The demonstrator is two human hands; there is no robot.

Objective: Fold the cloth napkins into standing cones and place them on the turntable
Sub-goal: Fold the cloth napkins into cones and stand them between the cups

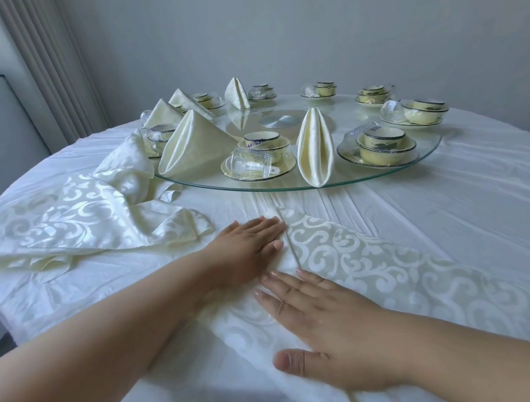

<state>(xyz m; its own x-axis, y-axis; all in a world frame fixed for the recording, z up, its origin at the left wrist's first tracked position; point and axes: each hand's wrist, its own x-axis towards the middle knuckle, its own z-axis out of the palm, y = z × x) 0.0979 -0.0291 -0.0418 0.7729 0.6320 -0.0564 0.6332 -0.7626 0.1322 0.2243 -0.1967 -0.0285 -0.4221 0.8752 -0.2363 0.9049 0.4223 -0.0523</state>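
- The left hand (249,242) lies flat, fingers straight and together, pressing on the near-left edge of a patterned napkin (378,273) spread on the table (448,190)
- The right hand (326,326) also lies flat on that napkin, fingers straight and slightly spread, thumb out toward the table's near edge; neither hand grips anything
- The napkin is cream with a white scroll pattern, lying flat across the near right of the table, its left edge running between the two hands
- A heap of unfolded napkins (81,218) lies loose to the left, close beside the left hand
- On the glass turntable (290,188) stand folded cones (315,147), set among bowl-and-plate settings (259,160)
- Bare white tablecloth lies between the napkin and the turntable's near rim
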